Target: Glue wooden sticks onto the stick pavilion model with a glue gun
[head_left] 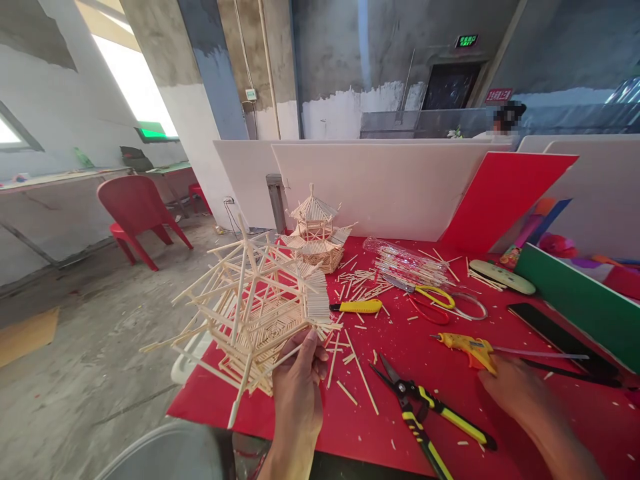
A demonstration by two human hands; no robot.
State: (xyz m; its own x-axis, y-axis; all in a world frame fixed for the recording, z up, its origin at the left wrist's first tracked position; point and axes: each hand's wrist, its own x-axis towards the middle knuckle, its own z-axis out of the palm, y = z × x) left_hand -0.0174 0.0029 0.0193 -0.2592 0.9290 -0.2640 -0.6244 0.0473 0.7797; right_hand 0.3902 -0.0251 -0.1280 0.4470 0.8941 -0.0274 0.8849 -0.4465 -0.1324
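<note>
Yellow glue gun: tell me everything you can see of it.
The glue gun has a yellow, plastic-looking body, a small narrow nozzle pointing left in the picture, and an orange part underneath. A long translucent stick runs out behind it to the right. The right hand grips it, hiding most of the handle. It is over the red tabletop; whether it touches the surface is unclear.

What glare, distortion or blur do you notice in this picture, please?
All in the head view: the window is blown out to white; the pillar leans, likely from wide-angle distortion; the plastic bag glints; the stick model looks fairly sharp; pixelation covers the distant person's head.
</note>
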